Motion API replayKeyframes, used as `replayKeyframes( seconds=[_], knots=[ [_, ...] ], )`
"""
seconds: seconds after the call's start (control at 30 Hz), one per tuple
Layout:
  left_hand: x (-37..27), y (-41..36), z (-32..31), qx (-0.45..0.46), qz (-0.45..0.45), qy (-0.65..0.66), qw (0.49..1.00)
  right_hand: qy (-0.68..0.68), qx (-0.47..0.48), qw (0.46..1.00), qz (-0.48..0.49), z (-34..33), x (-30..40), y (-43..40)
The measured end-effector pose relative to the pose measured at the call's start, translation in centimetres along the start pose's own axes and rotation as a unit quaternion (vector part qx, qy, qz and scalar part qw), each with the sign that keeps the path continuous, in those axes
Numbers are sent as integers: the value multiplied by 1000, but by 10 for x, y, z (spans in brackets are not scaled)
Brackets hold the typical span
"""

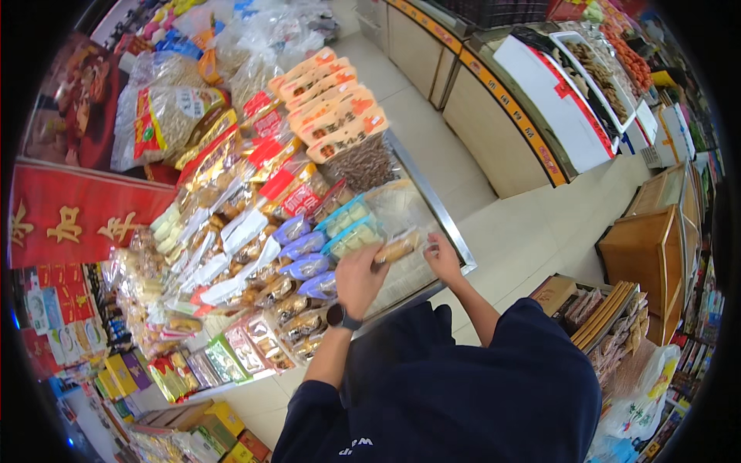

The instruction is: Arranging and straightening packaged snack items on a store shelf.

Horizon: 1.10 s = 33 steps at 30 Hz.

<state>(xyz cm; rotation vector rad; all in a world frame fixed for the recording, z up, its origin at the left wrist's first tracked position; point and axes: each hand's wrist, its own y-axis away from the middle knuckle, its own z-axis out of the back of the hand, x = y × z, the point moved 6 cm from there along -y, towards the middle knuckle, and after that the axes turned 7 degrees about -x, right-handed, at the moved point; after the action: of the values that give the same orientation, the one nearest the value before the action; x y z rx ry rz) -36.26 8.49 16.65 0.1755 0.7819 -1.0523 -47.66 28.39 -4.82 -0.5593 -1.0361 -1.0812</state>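
My left hand (pixel 360 278), with a dark watch on the wrist, is closed on one end of a brown bread roll in clear wrap (pixel 397 246). At the roll's other side, my right hand (pixel 441 254) pinches the loose end of the clear wrap. The roll is held above the bare corner of a metal-edged display table (pixel 399 288). Beside my left hand stand packs with turquoise edges (pixel 354 231) holding pale green pieces. Several purple-wrapped packs (pixel 305 266) lie to the left.
Orange-topped bags (pixel 347 124) of brown snacks line the table's far side. Packaged breads and pastries (pixel 243 231) cover its left part. Beyond a tiled aisle (pixel 440 150) stands a counter with a white foam box (pixel 550 104). A crate of packed goods (pixel 596 318) stands at my right.
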Motion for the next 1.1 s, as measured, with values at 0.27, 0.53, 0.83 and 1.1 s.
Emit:
replayKeyframes(
  seconds=[0.27,0.53,0.83,1.1],
  knots=[
    [53,-157,-86,95,-76,-91,988,-24,13,1000,-12,8,-11,19],
    [89,-157,-112,121,2,-207,971,-25,44,996,-79,-5,-10,25],
    [46,-86,15,-40,-25,-91,995,30,-23,991,128,-68,54,-122],
    [110,159,157,-120,263,-141,947,131,-39,979,154,-76,71,-143]
  ],
)
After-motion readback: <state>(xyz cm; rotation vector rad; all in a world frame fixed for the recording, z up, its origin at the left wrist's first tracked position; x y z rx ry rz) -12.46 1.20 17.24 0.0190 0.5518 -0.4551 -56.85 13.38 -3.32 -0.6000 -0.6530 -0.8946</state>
